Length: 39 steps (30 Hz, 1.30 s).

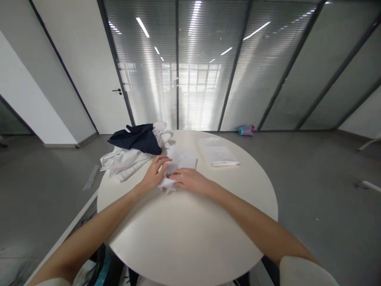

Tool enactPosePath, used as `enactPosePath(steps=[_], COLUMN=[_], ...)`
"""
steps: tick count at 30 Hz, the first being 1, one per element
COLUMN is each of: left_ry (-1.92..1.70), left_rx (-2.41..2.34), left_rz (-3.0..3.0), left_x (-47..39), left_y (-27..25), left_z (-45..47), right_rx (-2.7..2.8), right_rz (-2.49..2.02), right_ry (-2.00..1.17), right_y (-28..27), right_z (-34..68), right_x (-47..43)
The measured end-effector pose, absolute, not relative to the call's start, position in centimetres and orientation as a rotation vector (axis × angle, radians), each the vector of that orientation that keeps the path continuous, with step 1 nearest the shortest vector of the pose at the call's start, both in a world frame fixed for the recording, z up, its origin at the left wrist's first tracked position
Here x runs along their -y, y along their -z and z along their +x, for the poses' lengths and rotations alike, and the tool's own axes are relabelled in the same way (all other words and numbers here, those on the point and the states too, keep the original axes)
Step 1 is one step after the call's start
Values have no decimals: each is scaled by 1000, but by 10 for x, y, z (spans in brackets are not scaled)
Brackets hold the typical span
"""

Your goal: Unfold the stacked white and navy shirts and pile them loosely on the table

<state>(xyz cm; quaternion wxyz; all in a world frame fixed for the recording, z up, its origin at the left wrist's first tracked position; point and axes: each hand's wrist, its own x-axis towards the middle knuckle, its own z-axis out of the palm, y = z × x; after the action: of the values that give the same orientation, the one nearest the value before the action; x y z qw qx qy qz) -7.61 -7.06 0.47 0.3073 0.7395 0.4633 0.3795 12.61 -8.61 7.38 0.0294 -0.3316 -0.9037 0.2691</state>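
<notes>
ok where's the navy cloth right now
In the head view, the navy cloth is on the far left part of the round white table, lying on top of crumpled white fabric, just beyond the left hand.

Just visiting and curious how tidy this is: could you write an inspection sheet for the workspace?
Surface: round white table.
Job's things: white cloth; folded white piece to its right.
Clutter: navy cloth on white heap, table's far left; blue-and-red object on floor.
Hands: left hand and right hand both on the white cloth.
Cables: too unclear below the table to tell.
Surroundings: glass partition with blinds; door to its left.
</notes>
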Motion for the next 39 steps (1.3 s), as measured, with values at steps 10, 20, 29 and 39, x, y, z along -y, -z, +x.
enactPosePath(steps=[10, 20, 29, 39], left_ry=[-553, -352, -1329, -1459], left_rx=[-812, -1262, -1367, -1737], left_rz=[2547, 2645, 979, 1263], left_x=[84, 100, 54, 44], left_y=[-41, -26, -5, 0], left_z=[-87, -68, -93, -114], right_rx=[2457, 2261, 1767, 2475], right_rz=[-1999, -1973, -1508, -1154], right_ry=[-585, -794, -631, -809], right_y=[-40, -32, -30, -18], right_z=[174, 180, 193, 168], right_x=[61, 51, 32, 63])
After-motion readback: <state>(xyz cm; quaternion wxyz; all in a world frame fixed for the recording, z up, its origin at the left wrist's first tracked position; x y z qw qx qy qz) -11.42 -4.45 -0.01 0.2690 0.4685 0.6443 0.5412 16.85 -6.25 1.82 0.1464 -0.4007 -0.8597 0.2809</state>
